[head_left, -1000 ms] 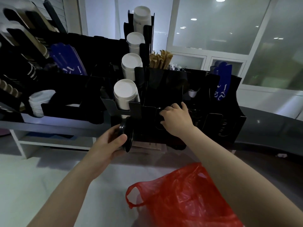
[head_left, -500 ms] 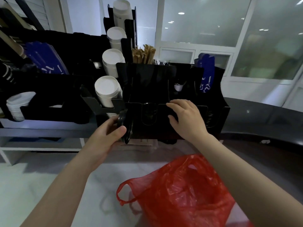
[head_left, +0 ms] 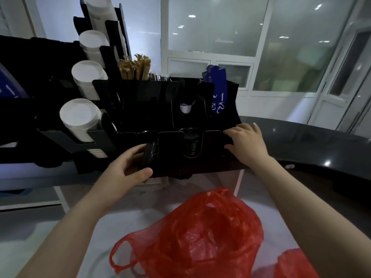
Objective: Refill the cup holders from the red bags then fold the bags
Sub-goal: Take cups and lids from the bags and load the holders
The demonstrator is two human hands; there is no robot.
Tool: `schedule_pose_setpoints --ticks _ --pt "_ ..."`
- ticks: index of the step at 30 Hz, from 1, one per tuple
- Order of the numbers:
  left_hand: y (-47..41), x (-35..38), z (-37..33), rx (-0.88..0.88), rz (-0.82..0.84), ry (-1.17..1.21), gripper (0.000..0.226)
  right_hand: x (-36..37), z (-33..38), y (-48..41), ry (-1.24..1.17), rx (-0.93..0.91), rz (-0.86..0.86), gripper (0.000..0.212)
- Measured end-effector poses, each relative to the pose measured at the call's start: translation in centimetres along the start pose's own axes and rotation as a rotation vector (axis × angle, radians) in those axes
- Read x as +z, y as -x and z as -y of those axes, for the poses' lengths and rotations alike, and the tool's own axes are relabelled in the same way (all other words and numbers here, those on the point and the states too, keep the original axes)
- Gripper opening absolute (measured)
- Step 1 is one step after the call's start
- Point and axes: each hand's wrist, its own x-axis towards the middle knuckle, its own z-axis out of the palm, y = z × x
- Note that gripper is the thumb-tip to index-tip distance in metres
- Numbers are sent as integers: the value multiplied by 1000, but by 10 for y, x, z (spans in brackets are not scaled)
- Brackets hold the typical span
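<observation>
We held the black lids (head_left: 148, 155) in our left hand (head_left: 128, 169) at the cup holder (head_left: 140, 101), whose rightmost slot our right hand (head_left: 247, 143), grip wide, had newly reached, with the red bag (head_left: 200, 233) still unfolded on the surface (head_left: 40, 227).

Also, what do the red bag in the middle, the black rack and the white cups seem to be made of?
The crumpled red carrier bag: thin plastic film, glossy and translucent, finely wrinkled. The black compartment rack: probably rigid plastic or acrylic sheet, smooth, with faint reflections on flat panels. The stacked white cups: likely paper, matte bottoms; uncertain in this light.
</observation>
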Motion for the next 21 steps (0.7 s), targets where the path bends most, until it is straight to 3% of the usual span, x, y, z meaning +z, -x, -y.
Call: schedule_pose_setpoints --ticks 12,21 --pt "6 -12 12 -28 -50 -54 51 6 3 -17 4 6 -15 34" --pt "8 -1 10 -49 -29 -31 56 4 1 -13 50 -43 81 56"
